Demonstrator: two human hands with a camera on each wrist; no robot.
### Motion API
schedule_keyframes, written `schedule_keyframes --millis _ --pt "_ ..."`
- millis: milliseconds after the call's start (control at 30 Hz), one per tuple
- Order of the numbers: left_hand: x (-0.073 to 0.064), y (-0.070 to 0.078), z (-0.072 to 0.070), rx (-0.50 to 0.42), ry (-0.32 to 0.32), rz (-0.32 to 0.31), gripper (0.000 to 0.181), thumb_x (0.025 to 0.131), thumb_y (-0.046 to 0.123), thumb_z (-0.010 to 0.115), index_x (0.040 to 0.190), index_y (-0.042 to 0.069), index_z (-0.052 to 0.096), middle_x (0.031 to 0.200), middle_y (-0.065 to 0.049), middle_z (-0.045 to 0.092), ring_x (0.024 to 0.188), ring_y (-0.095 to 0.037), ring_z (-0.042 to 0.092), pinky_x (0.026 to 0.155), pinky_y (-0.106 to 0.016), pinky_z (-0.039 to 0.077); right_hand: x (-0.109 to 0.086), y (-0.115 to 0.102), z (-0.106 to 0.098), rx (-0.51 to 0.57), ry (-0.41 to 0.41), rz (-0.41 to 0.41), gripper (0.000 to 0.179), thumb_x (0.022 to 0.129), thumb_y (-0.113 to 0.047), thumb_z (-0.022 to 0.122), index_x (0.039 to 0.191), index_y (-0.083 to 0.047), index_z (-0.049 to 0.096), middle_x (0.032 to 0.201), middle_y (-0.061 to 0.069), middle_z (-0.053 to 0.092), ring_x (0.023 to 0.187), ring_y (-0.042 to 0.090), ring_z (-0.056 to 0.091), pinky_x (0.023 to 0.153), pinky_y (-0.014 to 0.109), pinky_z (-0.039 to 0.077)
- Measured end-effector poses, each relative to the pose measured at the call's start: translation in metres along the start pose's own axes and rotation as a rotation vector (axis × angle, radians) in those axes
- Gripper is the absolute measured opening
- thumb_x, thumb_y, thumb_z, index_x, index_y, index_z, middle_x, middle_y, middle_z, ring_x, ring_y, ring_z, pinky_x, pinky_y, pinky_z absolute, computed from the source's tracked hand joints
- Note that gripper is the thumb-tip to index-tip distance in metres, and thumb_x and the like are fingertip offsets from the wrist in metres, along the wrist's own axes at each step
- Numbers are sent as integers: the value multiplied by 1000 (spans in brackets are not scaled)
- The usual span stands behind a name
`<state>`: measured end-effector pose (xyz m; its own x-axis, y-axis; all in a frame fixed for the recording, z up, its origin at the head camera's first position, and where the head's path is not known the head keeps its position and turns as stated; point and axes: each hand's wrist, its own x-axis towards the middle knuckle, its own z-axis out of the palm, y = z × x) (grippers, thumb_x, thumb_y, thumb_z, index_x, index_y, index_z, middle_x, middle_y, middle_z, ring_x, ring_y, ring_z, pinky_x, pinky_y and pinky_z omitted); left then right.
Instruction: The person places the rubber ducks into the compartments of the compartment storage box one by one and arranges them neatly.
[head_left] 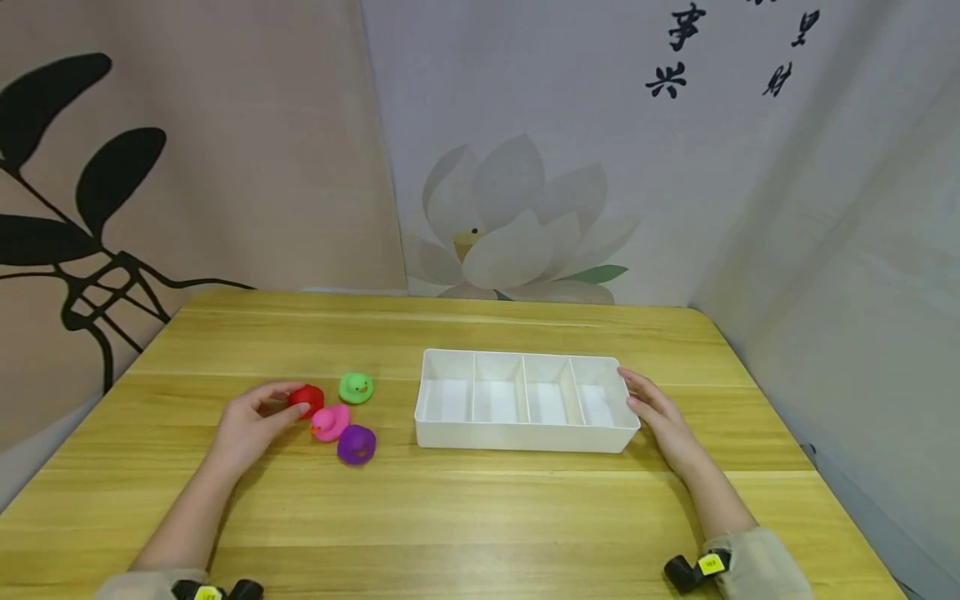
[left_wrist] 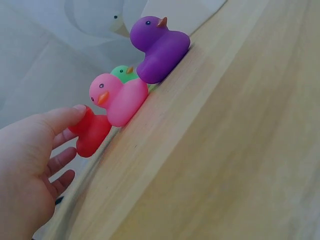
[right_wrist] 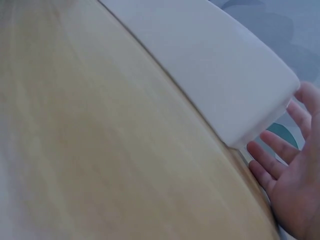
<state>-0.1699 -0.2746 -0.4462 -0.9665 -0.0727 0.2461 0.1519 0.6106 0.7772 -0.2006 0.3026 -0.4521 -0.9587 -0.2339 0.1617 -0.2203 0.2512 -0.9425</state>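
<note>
My left hand (head_left: 251, 423) pinches a red rubber duck (head_left: 308, 401) between thumb and forefinger; in the left wrist view the thumb covers part of its head. Right beside it sits a pink duck (left_wrist: 120, 100). A purple duck (head_left: 356, 445) stands nearer to me, and a green duck (head_left: 356, 388) is farther back, partly hidden in the left wrist view. On the right, my right hand (head_left: 663, 421) touches the right end of a white box (head_left: 517, 437) with its fingers extended. The box has several compartments in a row, with nothing inside.
Everything rests on a wooden table (head_left: 480, 525). Behind it hangs a pale curtain (head_left: 285, 150) with a printed flower and dark characters. More pale cloth (head_left: 862, 250) hangs along the right side.
</note>
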Motion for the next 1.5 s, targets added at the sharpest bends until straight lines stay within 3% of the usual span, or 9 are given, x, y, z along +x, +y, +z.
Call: schedule_keyframes --millis 167,567,967,1200,1500 --pt "1 4 -2 -10 9 5 35 88 21 71 118 3 66 106 -15 63 88 -12 54 73 -20 43 -1 0 -2 20 -19 -3 48 102 -19 45 147 -7 35 144 10 39 123 13 40 95 18 35" --pt "2 19 -8 -24 40 25 34 88 23 71 116 3 67 107 -14 62 95 -23 50 74 -24 39 0 1 -5 49 -70 -16 50 102 -13 43 149 -4 30 143 25 34 121 13 43 94 20 37" --pt "1 49 -7 -22 57 96 31 86 20 74 112 5 70 107 -12 65 91 -18 53 72 -21 40 0 2 -9 32 -99 6 53 100 -12 46 150 -8 28 146 23 32 125 13 38 96 18 33" --pt "2 72 0 -47 20 125 28 84 21 76 108 10 72 104 -6 67 88 -16 53 68 -24 41 1 2 -9 51 -115 0 54 99 -10 46 150 -7 28 146 23 31 126 14 38 96 18 33" --pt "5 101 11 -114 -93 104 29 81 24 79 105 10 72 96 -4 65 82 -24 50 61 -28 41 1 3 -9 70 -119 5 54 100 -9 45 150 -8 27 147 24 29 126 13 38 96 18 33"
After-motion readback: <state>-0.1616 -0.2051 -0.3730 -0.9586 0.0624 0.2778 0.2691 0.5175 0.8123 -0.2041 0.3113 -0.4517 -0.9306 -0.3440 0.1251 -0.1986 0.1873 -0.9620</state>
